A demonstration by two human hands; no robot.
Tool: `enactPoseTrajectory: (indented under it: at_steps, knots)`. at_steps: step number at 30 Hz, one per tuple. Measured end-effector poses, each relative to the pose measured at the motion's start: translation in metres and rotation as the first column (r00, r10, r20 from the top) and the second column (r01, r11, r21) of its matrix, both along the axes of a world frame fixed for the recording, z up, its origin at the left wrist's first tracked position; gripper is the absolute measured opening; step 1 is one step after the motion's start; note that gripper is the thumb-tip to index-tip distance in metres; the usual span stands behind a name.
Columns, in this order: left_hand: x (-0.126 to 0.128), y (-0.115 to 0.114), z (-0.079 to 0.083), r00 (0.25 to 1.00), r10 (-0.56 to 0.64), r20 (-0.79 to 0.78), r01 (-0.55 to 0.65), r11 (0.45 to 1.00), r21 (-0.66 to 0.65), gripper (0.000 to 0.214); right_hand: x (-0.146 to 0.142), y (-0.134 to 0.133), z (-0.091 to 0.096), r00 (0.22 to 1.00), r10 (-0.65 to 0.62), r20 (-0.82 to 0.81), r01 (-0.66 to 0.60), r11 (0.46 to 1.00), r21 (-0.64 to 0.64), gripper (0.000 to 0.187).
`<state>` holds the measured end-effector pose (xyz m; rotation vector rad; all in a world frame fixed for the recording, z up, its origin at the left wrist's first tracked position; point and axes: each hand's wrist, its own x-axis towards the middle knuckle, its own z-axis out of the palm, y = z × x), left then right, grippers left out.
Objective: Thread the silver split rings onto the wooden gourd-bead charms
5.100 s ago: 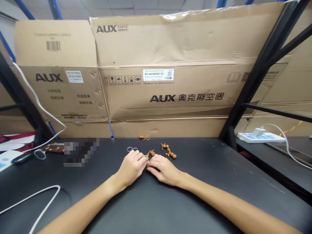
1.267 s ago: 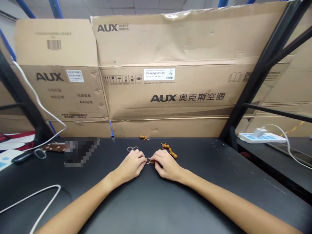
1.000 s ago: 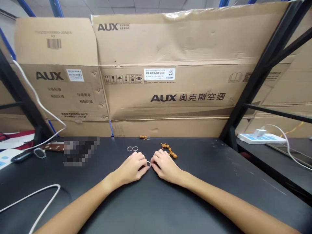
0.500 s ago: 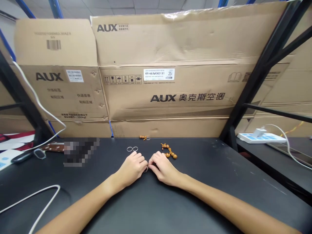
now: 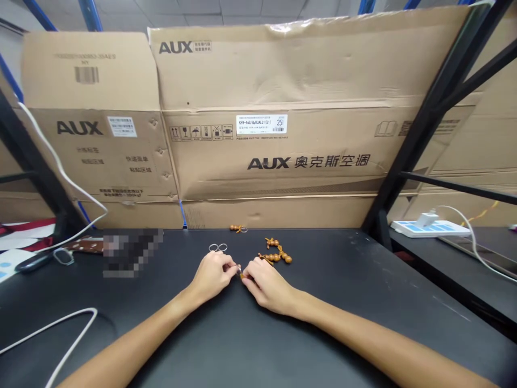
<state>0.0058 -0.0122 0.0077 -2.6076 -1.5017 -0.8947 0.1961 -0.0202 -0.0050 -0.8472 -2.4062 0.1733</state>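
My left hand (image 5: pixel 213 275) is closed, pinching a metal split ring (image 5: pixel 239 268) between thumb and fingertips. Close beside it, my right hand (image 5: pixel 270 283) is also closed, its fingertips on a bit of orange cord (image 5: pixel 242 276) at the ring; whatever hangs from that cord is hidden by the fingers. Two more split rings (image 5: pixel 218 248) lie side by side just beyond my left hand. Several brown wooden gourd pendants with orange cords (image 5: pixel 286 258) rest past my right hand. Farther back lies a gourd pendant with a ring on its cord (image 5: pixel 235 228).
A cardboard wall (image 5: pixel 262 213) closes off the back of the black table (image 5: pixel 250 345). On the left are a white cable (image 5: pixel 76 342), a pair of glasses (image 5: pixel 63 256) and a blurred dark object (image 5: pixel 133 253). A white power strip (image 5: pixel 412 228) sits at right behind a black post.
My left hand has drawn slightly left, and the ring and orange cord now show between my fingertips. My right hand has shifted a little left and nearer, uncovering more of the gourd pendants.
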Motion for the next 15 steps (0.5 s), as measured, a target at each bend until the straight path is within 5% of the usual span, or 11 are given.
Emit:
enactPoseTrajectory:
  at_steps: [9, 15]
  knots:
    - [-0.0042, -0.0032, 0.0037, 0.89, -0.211, -0.404, 0.319, 0.921, 0.222, 0.028, 0.0018, 0.0043, -0.0034, 1.0, 0.007, -0.028, -0.008, 1.0, -0.028, 0.012]
    - [0.0002, -0.0034, -0.0005, 0.975, -0.165, -0.149, 0.181, 0.978, 0.103, 0.017, 0.0028, 0.0067, -0.0038, 0.999, 0.036, -0.037, -0.037, 0.999, -0.039, 0.011]
